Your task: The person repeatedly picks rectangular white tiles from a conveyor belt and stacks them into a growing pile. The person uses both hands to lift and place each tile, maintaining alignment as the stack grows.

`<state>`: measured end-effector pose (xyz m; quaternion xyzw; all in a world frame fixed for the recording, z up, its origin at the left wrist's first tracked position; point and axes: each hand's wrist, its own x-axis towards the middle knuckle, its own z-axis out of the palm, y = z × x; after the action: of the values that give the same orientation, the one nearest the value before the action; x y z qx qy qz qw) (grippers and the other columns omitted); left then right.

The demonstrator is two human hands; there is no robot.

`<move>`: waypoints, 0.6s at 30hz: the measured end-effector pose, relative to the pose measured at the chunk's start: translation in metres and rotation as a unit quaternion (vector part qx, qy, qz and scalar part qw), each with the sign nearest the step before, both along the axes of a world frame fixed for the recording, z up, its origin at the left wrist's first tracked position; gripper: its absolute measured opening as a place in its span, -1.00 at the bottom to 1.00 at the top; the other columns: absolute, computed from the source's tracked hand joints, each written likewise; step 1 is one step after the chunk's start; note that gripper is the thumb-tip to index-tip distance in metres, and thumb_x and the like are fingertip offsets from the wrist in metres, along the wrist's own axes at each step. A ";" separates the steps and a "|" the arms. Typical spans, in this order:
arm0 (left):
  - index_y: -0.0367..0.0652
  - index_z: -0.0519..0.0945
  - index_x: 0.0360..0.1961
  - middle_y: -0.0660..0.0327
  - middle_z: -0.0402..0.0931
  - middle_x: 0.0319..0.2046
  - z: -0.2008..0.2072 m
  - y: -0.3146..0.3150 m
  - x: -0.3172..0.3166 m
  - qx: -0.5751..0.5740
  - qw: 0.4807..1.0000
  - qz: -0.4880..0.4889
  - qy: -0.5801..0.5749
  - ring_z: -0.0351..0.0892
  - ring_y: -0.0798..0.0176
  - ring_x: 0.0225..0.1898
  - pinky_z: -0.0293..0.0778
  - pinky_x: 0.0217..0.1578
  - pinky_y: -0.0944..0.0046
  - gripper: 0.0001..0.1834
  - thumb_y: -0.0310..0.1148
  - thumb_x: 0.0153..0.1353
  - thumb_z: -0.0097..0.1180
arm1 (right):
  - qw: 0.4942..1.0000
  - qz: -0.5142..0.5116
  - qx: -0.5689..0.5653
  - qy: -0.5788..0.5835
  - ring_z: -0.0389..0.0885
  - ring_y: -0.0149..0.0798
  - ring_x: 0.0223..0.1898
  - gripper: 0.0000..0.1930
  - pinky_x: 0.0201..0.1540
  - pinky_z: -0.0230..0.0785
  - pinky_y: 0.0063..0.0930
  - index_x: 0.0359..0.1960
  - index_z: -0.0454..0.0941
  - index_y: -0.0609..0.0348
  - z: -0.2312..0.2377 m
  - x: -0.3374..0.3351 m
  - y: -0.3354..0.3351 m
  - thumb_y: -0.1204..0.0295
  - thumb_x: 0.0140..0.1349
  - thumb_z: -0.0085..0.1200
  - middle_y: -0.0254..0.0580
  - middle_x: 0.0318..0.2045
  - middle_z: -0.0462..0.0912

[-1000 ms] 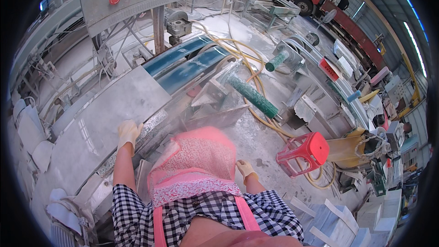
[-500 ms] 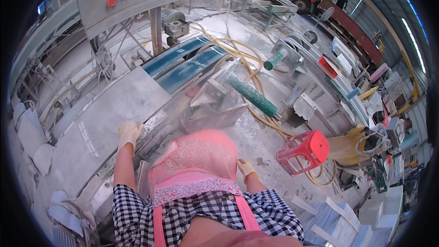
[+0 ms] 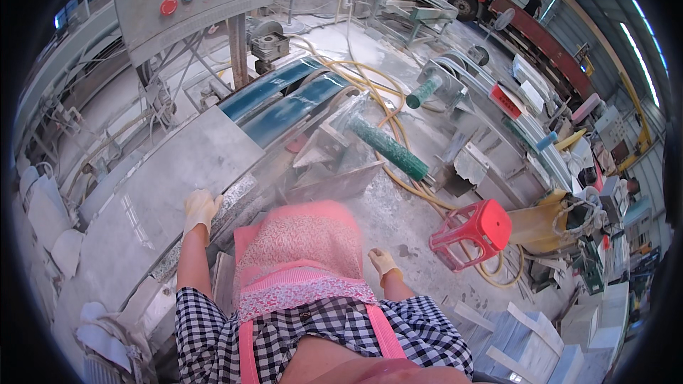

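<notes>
So, head cam, and it's the only view here. The left hand (image 3: 201, 210), in a pale glove, is on a big grey slab (image 3: 178, 156), stone by the look of it, right by its right-hand edge. Fingers look stretched out and loosely spread, palm down, nothing pinched that I can see. My guess is it's there to steady the slab or just lean on it; can't tell how hard it presses.

The slab lies flat along the machine bed, its far edge meeting two blue belts (image 3: 299, 114). It's lined up with them, probably so it gets carried straight.

The right hand (image 3: 382, 262), gloved too, hangs beside the pink apron (image 3: 302, 231), half curled, nothing visible in it, touching nothing I can make out. The apron presumably keeps dust off the shirt.

Control panel (image 3: 192, 7) stands past the slab's far left corner, likely to be within reach. Green roller (image 3: 390, 148) and red stool (image 3: 491, 227) are off to the right, well apart from the slab.
</notes>
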<state>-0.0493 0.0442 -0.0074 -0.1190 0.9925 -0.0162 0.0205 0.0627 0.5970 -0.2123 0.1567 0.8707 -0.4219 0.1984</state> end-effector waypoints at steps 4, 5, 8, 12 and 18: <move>-0.23 0.74 -0.34 -0.07 0.69 -0.25 0.002 0.001 0.001 0.000 1.000 0.002 -0.003 0.67 -0.13 -0.14 0.56 -0.13 -0.06 -0.45 0.13 0.23 0.12 | 1.000 -0.002 0.016 -0.023 0.53 0.12 0.15 -0.54 0.18 0.39 -0.13 0.05 0.62 0.08 -0.007 0.000 0.004 0.06 0.32 -0.07 0.04 0.08 0.61; -0.23 0.74 -0.34 -0.07 0.69 -0.25 0.002 0.002 0.001 0.000 1.000 -0.001 0.002 0.67 -0.12 -0.14 0.56 -0.13 -0.05 -0.45 0.13 0.23 0.12 | 1.000 0.006 0.014 -0.007 0.53 0.12 0.16 -0.54 0.18 0.39 -0.13 0.05 0.61 0.08 -0.007 0.000 0.004 0.06 0.32 -0.07 0.04 0.08 0.61; -0.23 0.73 -0.33 -0.07 0.68 -0.24 0.001 0.002 -0.001 -0.002 1.000 -0.006 0.011 0.67 -0.12 -0.14 0.56 -0.14 -0.05 -0.46 0.12 0.22 0.13 | 0.999 0.018 0.027 -0.004 0.52 0.12 0.16 -0.54 0.18 0.39 -0.13 0.07 0.61 0.08 -0.003 -0.001 0.004 0.06 0.32 -0.07 0.04 0.10 0.60; -0.24 0.73 -0.31 -0.06 0.68 -0.23 -0.001 0.002 -0.003 -0.003 1.000 -0.008 0.009 0.67 -0.12 -0.14 0.56 -0.14 -0.05 -0.46 0.11 0.23 0.13 | 0.999 0.022 0.028 0.001 0.52 0.11 0.16 -0.54 0.18 0.39 -0.14 0.08 0.59 0.07 0.003 -0.001 0.002 0.07 0.32 -0.07 0.06 0.11 0.59; -0.24 0.72 -0.30 -0.06 0.68 -0.21 0.000 0.003 -0.003 -0.006 1.000 -0.012 0.003 0.67 -0.10 -0.12 0.56 -0.13 -0.04 -0.46 0.12 0.23 0.12 | 1.000 0.015 0.016 0.005 0.52 0.12 0.16 -0.54 0.17 0.39 -0.15 0.08 0.59 0.09 0.006 0.002 -0.001 0.08 0.32 -0.06 0.07 0.09 0.60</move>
<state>-0.0522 0.0468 -0.0079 -0.1077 0.9938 -0.0222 0.0166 0.0645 0.5963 -0.2060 0.1447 0.8805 -0.4057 0.1979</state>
